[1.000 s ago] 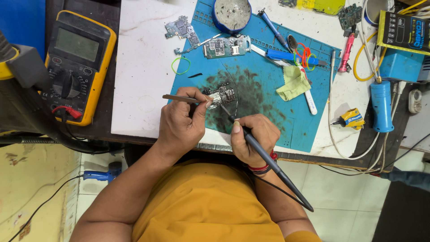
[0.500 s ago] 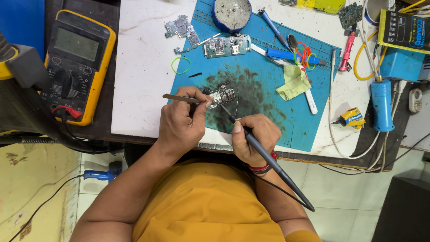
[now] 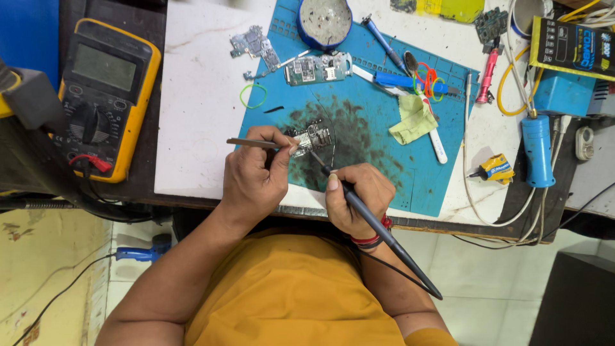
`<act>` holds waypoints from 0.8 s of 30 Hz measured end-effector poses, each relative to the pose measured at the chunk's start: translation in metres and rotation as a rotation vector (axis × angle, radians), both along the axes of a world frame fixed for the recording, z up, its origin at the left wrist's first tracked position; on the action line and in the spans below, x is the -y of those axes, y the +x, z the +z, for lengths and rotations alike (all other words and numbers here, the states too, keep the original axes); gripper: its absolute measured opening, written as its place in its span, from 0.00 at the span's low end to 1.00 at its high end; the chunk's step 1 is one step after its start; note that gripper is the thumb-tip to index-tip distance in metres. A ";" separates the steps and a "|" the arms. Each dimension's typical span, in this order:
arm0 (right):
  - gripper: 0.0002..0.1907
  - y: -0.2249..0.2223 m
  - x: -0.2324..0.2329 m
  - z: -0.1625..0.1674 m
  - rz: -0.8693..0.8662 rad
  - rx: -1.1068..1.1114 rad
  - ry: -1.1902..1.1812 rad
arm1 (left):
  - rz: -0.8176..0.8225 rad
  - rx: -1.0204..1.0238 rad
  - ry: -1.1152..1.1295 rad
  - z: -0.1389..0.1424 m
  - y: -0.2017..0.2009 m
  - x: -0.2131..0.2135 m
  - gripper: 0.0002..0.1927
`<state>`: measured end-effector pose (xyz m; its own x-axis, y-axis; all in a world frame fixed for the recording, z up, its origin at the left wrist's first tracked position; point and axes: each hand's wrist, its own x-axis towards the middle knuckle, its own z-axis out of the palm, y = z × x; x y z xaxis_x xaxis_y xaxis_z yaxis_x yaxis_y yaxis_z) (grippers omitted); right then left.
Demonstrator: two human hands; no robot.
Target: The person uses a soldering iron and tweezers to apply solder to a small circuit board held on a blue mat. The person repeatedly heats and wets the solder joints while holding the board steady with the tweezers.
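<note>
My left hand [image 3: 256,176] pinches metal tweezers [image 3: 250,143] whose tips rest on a small circuit board [image 3: 312,136]. The board lies on a stained blue work mat [image 3: 384,160]. My right hand [image 3: 355,198] grips a black soldering iron [image 3: 378,234] like a pen, its tip touching the board's near edge. The iron's cord trails back past my right wrist, which wears a red band.
A yellow multimeter [image 3: 102,96] sits at the left. On the mat lie another circuit board [image 3: 317,68], a round tin [image 3: 325,22], a blue pen [image 3: 400,80], a yellow cloth [image 3: 413,118] and a green ring [image 3: 254,96]. A blue hot-air handle [image 3: 537,150] and cables lie at the right.
</note>
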<state>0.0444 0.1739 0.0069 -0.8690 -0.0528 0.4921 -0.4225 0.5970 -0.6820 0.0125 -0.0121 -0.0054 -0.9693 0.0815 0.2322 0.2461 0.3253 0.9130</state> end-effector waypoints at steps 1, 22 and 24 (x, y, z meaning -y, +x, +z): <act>0.04 0.001 0.000 0.000 0.002 0.004 -0.004 | 0.000 0.011 0.007 0.000 0.001 0.000 0.08; 0.04 0.000 0.000 -0.001 -0.002 -0.002 -0.010 | 0.017 0.009 0.011 -0.001 0.001 -0.002 0.08; 0.04 0.000 0.000 -0.001 0.008 -0.001 -0.013 | 0.019 0.017 0.006 -0.001 0.001 -0.002 0.08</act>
